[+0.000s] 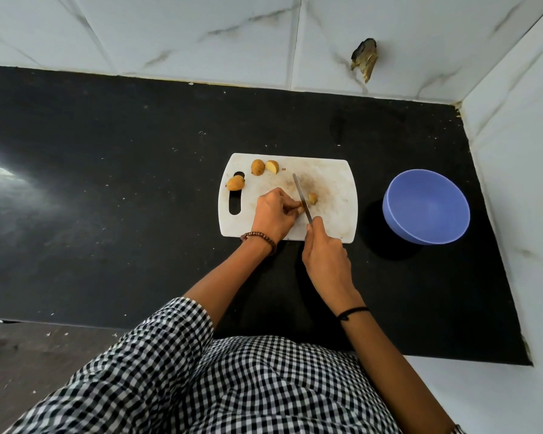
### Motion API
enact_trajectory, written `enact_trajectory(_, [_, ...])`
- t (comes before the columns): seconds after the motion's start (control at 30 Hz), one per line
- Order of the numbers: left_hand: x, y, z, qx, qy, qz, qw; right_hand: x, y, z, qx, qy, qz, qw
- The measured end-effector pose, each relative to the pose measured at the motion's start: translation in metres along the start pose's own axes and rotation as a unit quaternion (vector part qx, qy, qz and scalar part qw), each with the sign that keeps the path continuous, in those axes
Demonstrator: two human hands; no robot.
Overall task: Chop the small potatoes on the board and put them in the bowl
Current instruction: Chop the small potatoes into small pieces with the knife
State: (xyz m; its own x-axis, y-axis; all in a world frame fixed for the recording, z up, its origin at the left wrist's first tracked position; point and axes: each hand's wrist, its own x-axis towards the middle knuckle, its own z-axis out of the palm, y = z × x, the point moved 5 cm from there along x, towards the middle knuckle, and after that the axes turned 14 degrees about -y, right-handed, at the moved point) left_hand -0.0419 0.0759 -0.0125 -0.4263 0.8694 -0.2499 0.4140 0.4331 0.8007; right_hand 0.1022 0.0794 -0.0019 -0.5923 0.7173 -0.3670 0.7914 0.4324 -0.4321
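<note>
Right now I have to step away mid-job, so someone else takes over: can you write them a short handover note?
Left hand pinches the potato being cut, mid-board. Right hand grips the knife, blade across that potato.
On the board, far edge: a whole potato and a cut piece; another potato lies by the handle slot.
The bowl, right of the board, looks empty.
Done: first cuts only. Left: finish chopping everything, then move the pieces into the bowl.
</note>
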Motion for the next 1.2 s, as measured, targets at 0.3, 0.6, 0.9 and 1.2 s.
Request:
enact_trajectory(0.3, [-0.002, 0.003, 0.000, 0.019, 0.001, 0.006, 1.000, 0.008, -0.005, -0.006, 0.032, -0.027, 0.001, 0.999])
enact_trajectory(0.6, [-0.007, 0.006, 0.000, 0.026, 0.010, 0.012, 1.000, -0.013, 0.003, -0.004, 0.011, -0.032, 0.007, 0.999])
enact_trajectory(0.9, [-0.008, 0.006, -0.002, 0.016, -0.003, 0.012, 1.000, -0.055, 0.022, -0.012, 0.016, -0.084, 0.046, 0.995])
enact_trajectory(1.2, [-0.009, 0.006, -0.002, 0.010, -0.003, 0.004, 1.000, -0.064, 0.031, -0.037, 0.033, -0.105, 0.050, 0.993])
